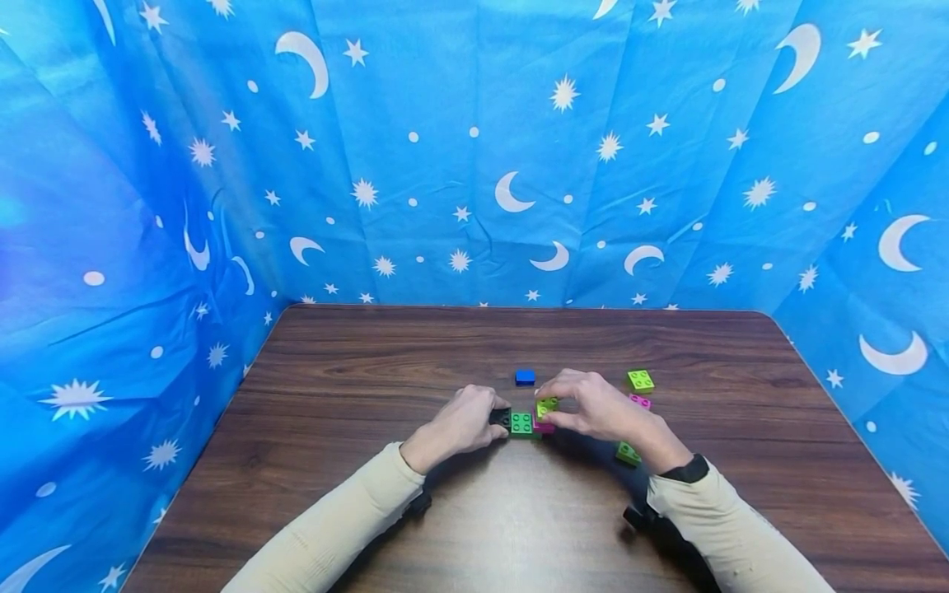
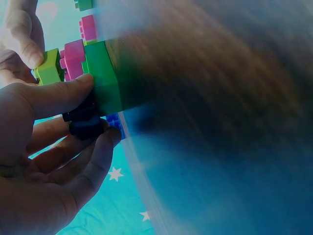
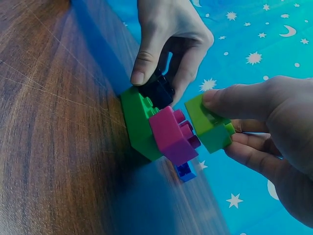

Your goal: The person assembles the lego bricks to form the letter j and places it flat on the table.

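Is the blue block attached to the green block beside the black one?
No, the head view shows the blue block lying apart from that green block, with table visible between them.

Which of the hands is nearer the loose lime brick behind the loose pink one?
Right. The right hand is just left of the loose lime brick, pinching a second lime brick; the left hand is farther left, gripping a black brick.

The left forearm [image 1: 329,520] and right forearm [image 1: 737,523], in pale sleeves, reach forward and angle inward. The left hand [image 1: 463,418] grips between thumb and curved fingers. The right hand [image 1: 593,405] pinches, its thumb set opposite bent fingers. The two hands face each other, near but apart.
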`<action>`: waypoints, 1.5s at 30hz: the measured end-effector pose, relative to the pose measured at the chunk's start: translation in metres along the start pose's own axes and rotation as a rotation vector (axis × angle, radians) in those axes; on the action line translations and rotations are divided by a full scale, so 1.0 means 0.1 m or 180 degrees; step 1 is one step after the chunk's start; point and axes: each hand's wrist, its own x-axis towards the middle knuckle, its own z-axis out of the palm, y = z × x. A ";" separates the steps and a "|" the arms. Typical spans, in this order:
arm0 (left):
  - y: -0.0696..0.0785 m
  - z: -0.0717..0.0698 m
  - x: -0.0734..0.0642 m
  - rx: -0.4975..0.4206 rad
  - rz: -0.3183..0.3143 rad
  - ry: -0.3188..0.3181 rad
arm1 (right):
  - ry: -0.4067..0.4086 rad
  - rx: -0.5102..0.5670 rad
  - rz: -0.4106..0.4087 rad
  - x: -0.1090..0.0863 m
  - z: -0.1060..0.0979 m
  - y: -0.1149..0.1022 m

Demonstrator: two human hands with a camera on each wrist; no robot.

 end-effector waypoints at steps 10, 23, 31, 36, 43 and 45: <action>0.00 0.01 0.00 -0.0007 0.0004 -0.0013 | -0.0107 0.0086 0.0120 -0.01 0.00 -0.02; 0.01 -0.02 0.00 0.0033 -0.0034 -0.0019 | -0.0088 0.0100 0.0014 0.02 0.01 0.01; 0.01 -0.02 0.01 0.0026 -0.0005 -0.0006 | -0.0111 0.0107 0.0045 0.03 0.01 0.02; 0.01 -0.01 0.01 0.0010 -0.0040 -0.0049 | -0.0137 0.0190 0.0080 0.02 0.03 0.01; 0.01 -0.03 0.00 0.0016 0.0004 -0.0041 | -0.0125 0.0295 0.0102 0.02 0.05 0.03; 0.01 -0.03 0.00 -0.0002 0.0003 -0.0048 | -0.0129 0.0297 0.0092 0.03 0.05 0.04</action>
